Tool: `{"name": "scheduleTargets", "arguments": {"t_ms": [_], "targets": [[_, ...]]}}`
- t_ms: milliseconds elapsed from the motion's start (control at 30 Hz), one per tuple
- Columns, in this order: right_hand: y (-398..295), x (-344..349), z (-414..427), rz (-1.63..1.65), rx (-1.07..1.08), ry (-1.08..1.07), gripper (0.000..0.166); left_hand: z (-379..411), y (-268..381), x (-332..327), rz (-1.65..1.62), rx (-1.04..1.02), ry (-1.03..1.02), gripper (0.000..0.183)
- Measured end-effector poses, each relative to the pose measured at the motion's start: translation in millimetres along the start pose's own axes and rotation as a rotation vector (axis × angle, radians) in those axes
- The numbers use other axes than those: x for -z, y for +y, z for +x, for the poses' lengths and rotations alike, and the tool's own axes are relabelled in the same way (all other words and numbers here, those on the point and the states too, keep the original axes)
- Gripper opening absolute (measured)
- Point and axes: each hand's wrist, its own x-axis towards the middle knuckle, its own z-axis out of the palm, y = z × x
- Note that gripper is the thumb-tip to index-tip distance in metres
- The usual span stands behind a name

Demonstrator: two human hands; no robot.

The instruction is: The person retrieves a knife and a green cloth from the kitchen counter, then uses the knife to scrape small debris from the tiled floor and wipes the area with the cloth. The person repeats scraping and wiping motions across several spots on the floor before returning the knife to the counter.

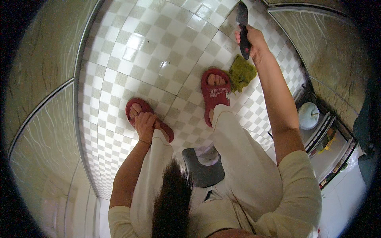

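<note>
My right hand (pixel 253 40) is stretched far forward, wrapped around the black handle of a flat-bladed hand tool (pixel 242 15). Its dark grey blade points away from me, low over the checkered tile floor (pixel 160 53); contact with the floor cannot be made out. A crumpled olive-green cloth (pixel 241 73) lies on the tiles below that hand, beside my right red slide slipper (pixel 215 86). Over my left foot rests my left hand (pixel 145 123), covering the strap of the left red slipper (pixel 138 105). Its fingers are bent downward, and whether they grip anything is hidden.
A grey plastic stool (pixel 202 172) is between my legs. To the right stands a black wire rack (pixel 323 134) with a pale green pumpkin (pixel 308 116) on it. Marble-patterned cabinet fronts flank the floor on the left (pixel 44 119) and right (pixel 321 38).
</note>
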Motion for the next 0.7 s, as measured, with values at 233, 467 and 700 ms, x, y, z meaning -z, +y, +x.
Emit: {"name": "scheduleTargets", "arguments": {"t_ms": [233,467,700], "targets": [[-5.0,4.0,12.9,-0.016,0.015,-0.011,0.032,2.2,2.4,-1.8,-0.002,0.006,0.044,0.022],[-8.5,9.6,22.1,-0.030,0.033,-0.018,0.030,5.6,5.9,-0.9,-0.053,0.006,0.048,0.021],[-4.4,7.2,17.2,-0.010,0.025,0.052,0.030,6.8,3.2,0.6,-0.084,0.019,0.058,0.022]]}}
